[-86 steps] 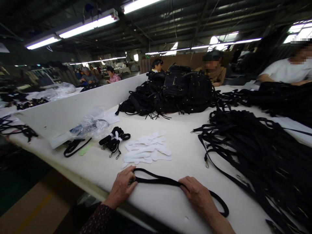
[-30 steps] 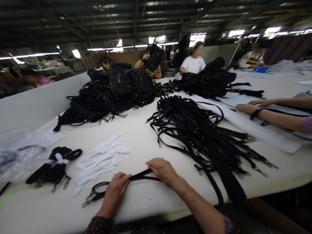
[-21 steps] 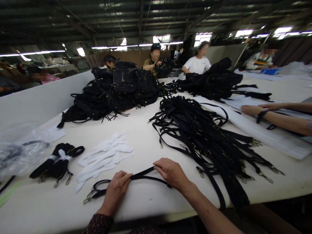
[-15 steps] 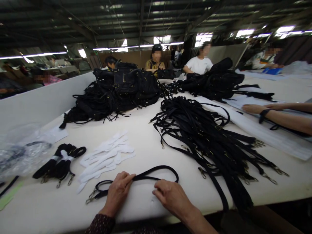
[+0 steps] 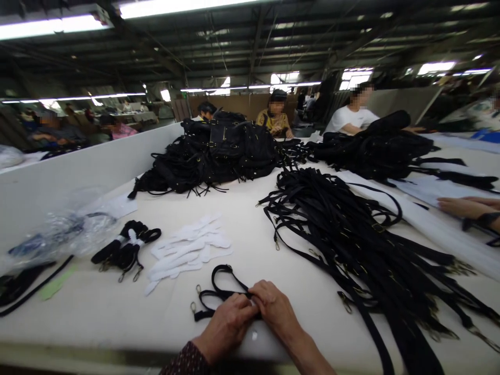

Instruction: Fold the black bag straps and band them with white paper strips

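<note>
A black strap (image 5: 219,291) with metal clips lies folded into short loops on the white table (image 5: 253,250) near its front edge. My left hand (image 5: 228,325) and my right hand (image 5: 275,310) meet over the strap's right end, fingers pinched together on it. To the left of the strap lie several white paper strips (image 5: 187,250). A tied bundle of black straps (image 5: 125,250) rests further left.
A big heap of loose black straps (image 5: 351,234) spreads over the right side. Black bags (image 5: 219,156) are piled at the back. A clear plastic bag (image 5: 62,234) lies at left by a white divider wall (image 5: 78,172). A co-worker's hand (image 5: 464,208) rests at right; other people sit beyond.
My hands came together, folding the long strap into a short bundle. My right hand moved left to meet my left. The view shifted left.
</note>
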The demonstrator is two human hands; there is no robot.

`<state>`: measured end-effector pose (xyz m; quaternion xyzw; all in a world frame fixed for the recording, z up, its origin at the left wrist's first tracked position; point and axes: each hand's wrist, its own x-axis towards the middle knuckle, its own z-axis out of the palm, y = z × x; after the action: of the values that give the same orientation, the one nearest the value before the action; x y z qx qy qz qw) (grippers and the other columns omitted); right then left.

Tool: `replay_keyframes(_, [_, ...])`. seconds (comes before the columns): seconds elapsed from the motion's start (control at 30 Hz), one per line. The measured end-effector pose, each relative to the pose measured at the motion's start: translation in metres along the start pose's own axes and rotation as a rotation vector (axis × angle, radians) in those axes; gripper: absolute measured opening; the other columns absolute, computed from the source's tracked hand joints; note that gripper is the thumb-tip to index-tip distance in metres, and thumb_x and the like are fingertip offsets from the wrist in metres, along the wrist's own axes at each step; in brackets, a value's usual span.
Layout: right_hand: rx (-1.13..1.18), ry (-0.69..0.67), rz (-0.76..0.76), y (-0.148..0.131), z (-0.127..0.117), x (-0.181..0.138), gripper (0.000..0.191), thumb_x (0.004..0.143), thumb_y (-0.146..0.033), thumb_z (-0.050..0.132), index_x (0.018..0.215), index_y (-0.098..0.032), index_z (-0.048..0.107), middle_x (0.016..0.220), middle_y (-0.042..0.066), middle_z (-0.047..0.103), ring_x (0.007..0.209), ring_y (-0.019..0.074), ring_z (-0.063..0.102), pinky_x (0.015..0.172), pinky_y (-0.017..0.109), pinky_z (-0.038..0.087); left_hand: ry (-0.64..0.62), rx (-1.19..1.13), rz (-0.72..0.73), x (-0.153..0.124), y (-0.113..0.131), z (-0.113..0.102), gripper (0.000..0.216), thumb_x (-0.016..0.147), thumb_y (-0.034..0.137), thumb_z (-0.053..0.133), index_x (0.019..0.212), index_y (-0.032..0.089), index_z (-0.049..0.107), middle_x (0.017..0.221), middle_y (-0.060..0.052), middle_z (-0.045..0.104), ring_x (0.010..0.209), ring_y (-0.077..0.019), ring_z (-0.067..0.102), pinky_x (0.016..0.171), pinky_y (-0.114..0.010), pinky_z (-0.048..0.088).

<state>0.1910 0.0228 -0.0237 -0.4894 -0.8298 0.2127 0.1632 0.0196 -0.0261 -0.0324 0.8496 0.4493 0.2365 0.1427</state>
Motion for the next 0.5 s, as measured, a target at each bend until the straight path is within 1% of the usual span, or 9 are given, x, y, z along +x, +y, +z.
replay_keyframes(0.07, [-0.001, -0.005, -0.012, 0.002, -0.002, 0.001, 0.026, 0.09, -0.011, 0.05, 0.101, -0.025, 0.069, 0.1, 0.002, 0.07, 0.099, 0.019, 0.063, 0.086, 0.029, 0.051, -0.019, 0.044, -0.013, -0.008, -0.005, -0.008, 0.027, 0.094, 0.017, 0.047, 0.114, 0.027, 0.063, 0.095, -0.004, 0.067, 0.087, -0.0201, 0.059, 0.077, -0.035, 0.048])
replay_keyframes(0.17, [-0.022, -0.018, -0.017, 0.002, -0.006, 0.003, 0.03, 0.09, -0.011, 0.05, 0.109, -0.026, 0.067, 0.102, 0.003, 0.07, 0.1, 0.02, 0.063, 0.085, 0.03, 0.051, 0.015, 0.12, -0.084, -0.022, -0.012, -0.021, 0.022, 0.092, 0.02, 0.052, 0.109, 0.027, 0.064, 0.099, -0.005, 0.069, 0.09, -0.0214, 0.061, 0.079, -0.038, 0.049])
replay_keyframes(0.23, [-0.056, -0.039, -0.017, 0.001, -0.008, 0.005, 0.032, 0.09, -0.012, 0.049, 0.111, -0.028, 0.067, 0.101, 0.002, 0.07, 0.1, 0.0208, 0.063, 0.082, 0.031, 0.051, 0.066, 0.161, -0.1, -0.028, -0.018, -0.028, 0.019, 0.091, 0.022, 0.055, 0.105, 0.027, 0.065, 0.111, -0.006, 0.068, 0.101, -0.0235, 0.061, 0.088, -0.043, 0.05])
replay_keyframes(0.3, [-0.085, -0.068, -0.035, 0.001, -0.01, 0.006, 0.032, 0.091, -0.013, 0.048, 0.108, -0.03, 0.068, 0.1, 0.002, 0.07, 0.098, 0.0208, 0.063, 0.077, 0.03, 0.05, 0.09, 0.209, -0.056, -0.028, -0.023, -0.034, 0.016, 0.09, 0.022, 0.056, 0.101, 0.028, 0.067, 0.131, -0.007, 0.063, 0.12, -0.0273, 0.055, 0.1, -0.05, 0.046])
replay_keyframes(0.37, [-0.087, -0.103, -0.088, 0.002, -0.012, 0.008, 0.032, 0.092, -0.014, 0.046, 0.107, -0.032, 0.069, 0.1, 0.001, 0.071, 0.097, 0.0198, 0.063, 0.075, 0.028, 0.049, 0.057, 0.234, 0.021, -0.022, -0.028, -0.041, 0.013, 0.088, 0.023, 0.058, 0.096, 0.028, 0.067, 0.149, -0.004, 0.051, 0.137, -0.0306, 0.043, 0.111, -0.056, 0.037])
replay_keyframes(0.4, [-0.081, -0.122, -0.123, 0.004, -0.013, 0.009, 0.033, 0.093, -0.015, 0.045, 0.107, -0.033, 0.069, 0.101, 0.0, 0.071, 0.097, 0.0192, 0.063, 0.075, 0.028, 0.048, 0.021, 0.23, 0.058, -0.017, -0.03, -0.044, 0.011, 0.087, 0.024, 0.059, 0.094, 0.027, 0.067, 0.153, -0.003, 0.046, 0.142, -0.0316, 0.038, 0.114, -0.058, 0.032])
replay_keyframes(0.43, [-0.071, -0.142, -0.159, 0.005, -0.015, 0.01, 0.034, 0.094, -0.015, 0.045, 0.107, -0.034, 0.069, 0.101, 0.0, 0.072, 0.096, 0.0185, 0.063, 0.075, 0.027, 0.048, -0.021, 0.215, 0.089, -0.012, -0.033, -0.047, 0.011, 0.086, 0.025, 0.06, 0.094, 0.027, 0.066, 0.154, -0.002, 0.046, 0.144, -0.0319, 0.034, 0.116, -0.058, 0.028])
replay_keyframes(0.47, [-0.06, -0.159, -0.189, 0.006, -0.017, 0.011, 0.034, 0.094, -0.015, 0.045, 0.107, -0.034, 0.069, 0.102, -0.001, 0.072, 0.096, 0.018, 0.063, 0.076, 0.027, 0.047, -0.065, 0.192, 0.113, -0.006, -0.035, -0.05, 0.011, 0.085, 0.026, 0.061, 0.095, 0.028, 0.066, 0.15, -0.001, 0.05, 0.145, -0.031, 0.035, 0.118, -0.058, 0.024])
replay_keyframes(0.5, [-0.05, -0.176, -0.208, 0.007, -0.019, 0.011, 0.033, 0.094, -0.016, 0.045, 0.107, -0.035, 0.069, 0.102, -0.001, 0.072, 0.096, 0.0178, 0.063, 0.076, 0.027, 0.047, -0.103, 0.167, 0.132, -0.002, -0.038, -0.053, 0.011, 0.085, 0.027, 0.061, 0.095, 0.028, 0.065, 0.141, -0.001, 0.058, 0.142, -0.0292, 0.039, 0.12, -0.057, 0.021])
